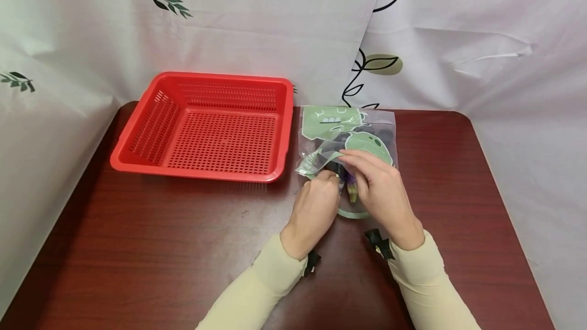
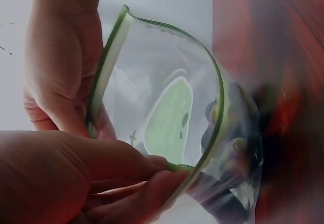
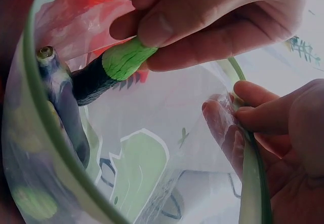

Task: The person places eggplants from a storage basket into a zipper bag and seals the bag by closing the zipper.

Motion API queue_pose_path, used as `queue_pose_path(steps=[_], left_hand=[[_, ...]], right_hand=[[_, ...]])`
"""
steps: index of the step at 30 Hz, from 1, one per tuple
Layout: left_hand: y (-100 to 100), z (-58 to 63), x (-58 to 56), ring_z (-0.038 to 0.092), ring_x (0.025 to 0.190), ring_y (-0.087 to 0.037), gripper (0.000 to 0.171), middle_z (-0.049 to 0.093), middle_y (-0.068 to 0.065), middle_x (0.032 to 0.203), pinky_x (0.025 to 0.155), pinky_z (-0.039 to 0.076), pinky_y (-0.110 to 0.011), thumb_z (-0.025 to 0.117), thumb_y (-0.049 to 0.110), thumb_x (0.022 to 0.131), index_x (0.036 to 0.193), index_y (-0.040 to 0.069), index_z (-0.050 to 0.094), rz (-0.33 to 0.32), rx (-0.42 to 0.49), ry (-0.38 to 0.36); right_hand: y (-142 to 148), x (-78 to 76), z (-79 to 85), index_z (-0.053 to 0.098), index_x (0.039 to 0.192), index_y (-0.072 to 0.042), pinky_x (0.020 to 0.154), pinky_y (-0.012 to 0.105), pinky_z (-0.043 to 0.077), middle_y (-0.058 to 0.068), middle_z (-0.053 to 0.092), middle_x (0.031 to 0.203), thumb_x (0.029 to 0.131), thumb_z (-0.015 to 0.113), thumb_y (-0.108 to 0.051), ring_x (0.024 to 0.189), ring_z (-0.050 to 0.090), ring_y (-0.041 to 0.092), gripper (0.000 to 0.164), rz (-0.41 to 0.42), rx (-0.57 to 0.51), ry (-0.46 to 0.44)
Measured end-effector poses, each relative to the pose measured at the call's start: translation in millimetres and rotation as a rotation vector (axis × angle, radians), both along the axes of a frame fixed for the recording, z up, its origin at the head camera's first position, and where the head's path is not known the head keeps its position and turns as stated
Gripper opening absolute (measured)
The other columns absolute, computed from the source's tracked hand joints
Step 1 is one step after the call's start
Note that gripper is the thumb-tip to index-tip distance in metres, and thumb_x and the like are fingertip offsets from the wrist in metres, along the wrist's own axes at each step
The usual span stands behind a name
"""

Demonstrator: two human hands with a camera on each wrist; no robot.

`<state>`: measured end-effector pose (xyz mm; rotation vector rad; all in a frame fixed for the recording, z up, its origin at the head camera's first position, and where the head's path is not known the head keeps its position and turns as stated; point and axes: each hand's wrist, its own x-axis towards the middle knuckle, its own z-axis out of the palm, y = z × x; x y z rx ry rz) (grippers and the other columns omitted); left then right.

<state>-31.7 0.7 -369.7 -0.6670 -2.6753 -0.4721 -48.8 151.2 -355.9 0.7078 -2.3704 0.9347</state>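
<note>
Right of centre in the head view, we have a clear, green-printed bag (image 1: 367, 146) on the surface (image 1: 183, 248), its mouth towards the near edge. Our right hand (image 1: 382, 187) pinches the green-edged rim between thumb and fingers, at the right in the right wrist view; we judge this grip holds the soft plastic up so that the mouth stays wide for our other hand. The fingers of our left hand (image 1: 316, 208) are drawn together, pinching the green end of a dark piece (image 3: 97, 79) at the mouth, its dark end pointing down to the left in that wrist view. Gripping only the tip probably leaves the rest free to pass the rim. Beside it, inside the bag, lies a purple piece (image 3: 66, 95), touching or nearly so; we cannot tell which. The red basket (image 1: 197, 173) stands just beside the bag, left of centre, probably there to be within easy reach.
</note>
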Motion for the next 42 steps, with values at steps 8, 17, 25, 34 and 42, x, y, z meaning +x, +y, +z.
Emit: queue_pose_path(steps=[8, 17, 25, 34, 42], left_hand=[[1, -7.1, -4.6, 0.069, 0.063, -0.020, 0.016, 0.069, -0.002, 0.098, 0.053, 0.055, -0.032, 0.061, 0.000, 0.092, 0.089, 0.008, 0.074, -0.012, -0.031, 0.024], [-4, -1.4, -0.9, 0.070, 0.071, -0.020, 0.017, 0.069, -0.005, 0.108, 0.057, 0.056, -0.033, 0.062, 0.006, 0.095, 0.104, 0.013, 0.075, -0.105, -0.073, -0.018], [-35, 26.4, -2.5, 0.069, 0.077, -0.016, 0.006, 0.070, 0.003, 0.084, 0.066, 0.054, -0.033, 0.075, 0.008, 0.085, 0.085, 0.014, 0.075, -0.150, 0.062, -0.212], [-58, 22.1, -13.7, 0.064, 0.083, -0.026, 0.023, 0.065, -0.008, 0.094, 0.064, 0.054, -0.040, 0.068, -0.008, 0.083, 0.100, 0.007, 0.071, 0.058, 0.011, -0.016], [-56, 15.6, -19.4, 0.064, 0.079, -0.024, 0.016, 0.069, -0.003, 0.089, 0.063, 0.053, -0.037, 0.066, -0.002, 0.088, 0.091, 0.011, 0.077, 0.063, -0.076, 0.025]], right_hand=[[0, 0.1, 0.2, 0.074, 0.114, -0.002, 0.098, 0.037, 0.049, 0.007, 0.071, 0.120, 0.089, 0.059, 0.015, 0.113, 0.066, 0.024, 0.034, 0.001, 0.003, 0.003], [1, 0.1, 0.3, 0.075, 0.114, -0.001, 0.097, 0.037, 0.049, 0.007, 0.071, 0.120, 0.090, 0.057, 0.016, 0.114, 0.066, 0.024, 0.034, -0.002, -0.004, 0.000], [2, -0.9, 0.2, 0.075, 0.113, -0.002, 0.097, 0.037, 0.049, 0.007, 0.072, 0.119, 0.089, 0.058, 0.015, 0.112, 0.067, 0.024, 0.034, 0.001, -0.004, 0.023], [4, -0.6, 1.1, 0.076, 0.098, -0.003, 0.093, 0.036, 0.051, 0.006, 0.073, 0.115, 0.087, 0.058, 0.016, 0.108, 0.068, 0.023, 0.028, 0.010, 0.003, 0.026], [5, -0.5, 2.2, 0.069, 0.088, -0.004, 0.084, 0.036, 0.053, 0.005, 0.074, 0.111, 0.087, 0.054, 0.016, 0.104, 0.070, 0.021, 0.025, -0.001, -0.016, 0.029]])
